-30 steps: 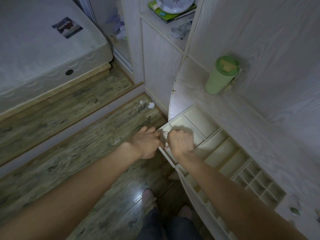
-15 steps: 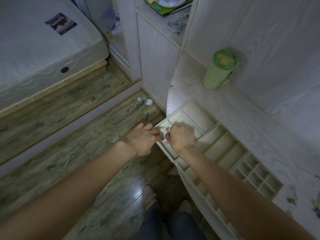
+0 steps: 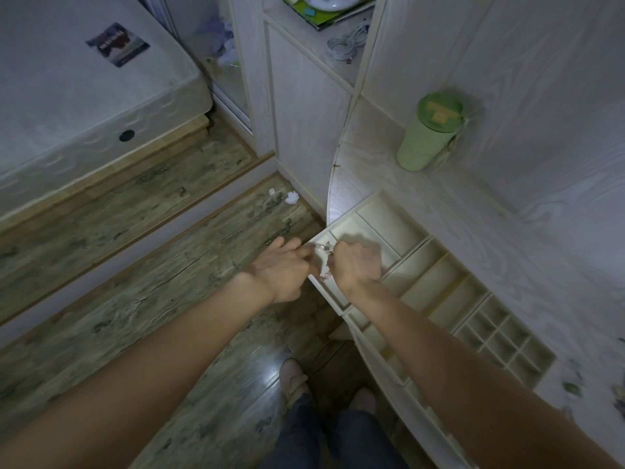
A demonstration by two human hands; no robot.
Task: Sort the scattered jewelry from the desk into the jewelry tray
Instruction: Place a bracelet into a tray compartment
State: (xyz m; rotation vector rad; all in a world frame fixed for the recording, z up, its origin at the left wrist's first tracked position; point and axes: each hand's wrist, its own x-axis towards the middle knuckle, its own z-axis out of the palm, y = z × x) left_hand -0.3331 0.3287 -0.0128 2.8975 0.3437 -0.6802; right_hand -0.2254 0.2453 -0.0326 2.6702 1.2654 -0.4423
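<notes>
Hands barely shifted since earlier: left hand [image 3: 282,265] and right hand [image 3: 355,264], fingers curled, pinch a bracelet [image 3: 324,262] over tray [image 3: 449,279] corner at 9 o'clock; lower slowly, release together into that compartment.

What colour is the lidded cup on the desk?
Light green cup with a darker green lid, in the head view.

No legible text appears. The dark label [image 3: 117,44] on the mattress [image 3: 67,96] and the marking on the green cup's lid [image 3: 439,111] are too blurred to read.
</notes>
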